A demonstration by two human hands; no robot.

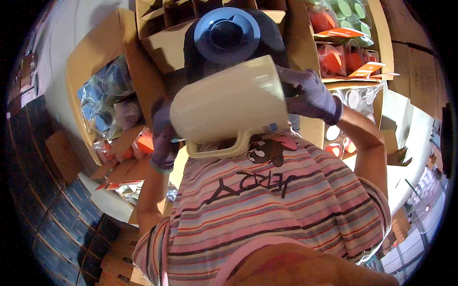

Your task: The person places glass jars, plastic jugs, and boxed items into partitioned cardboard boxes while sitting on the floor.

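1. Both hands are gloved in dark fabric and they've got one cream plastic jug (231,102) between them. The left hand (163,133) is wrapped round the jug's base end on the left, fingers curled shut against it. The right hand (312,95) is clamped on the rim end on the right, fingers folded over the lip.

2. The jug is lying on its side, held up high and close in front of the person's chest, with the handle (229,145) pointing down toward the striped shirt (267,209). It's touching nothing but the two gloves as far as I can see.

3. Just beyond the jug sits one round blue lid (226,34) with a raised middle, resting on something dark. Can't tell whether the jug's far edge touches it or only overlaps it from this angle.

4. Counting stuff: one jug, one blue lid out loose, two gloved hands.

5. Far left there's an open cardboard box (90,62) with blue items wrapped in clear plastic (98,102); too crumpled to count.

6. Far right, another carton (381,43) holds red-orange lids in bags (334,57), at least three visible, plus a few green-topped ones (350,12) at the very top.

7. Orange paper tags (341,32): I count two on the right stack.

8. Dark tiled floor (57,209) on the near left.
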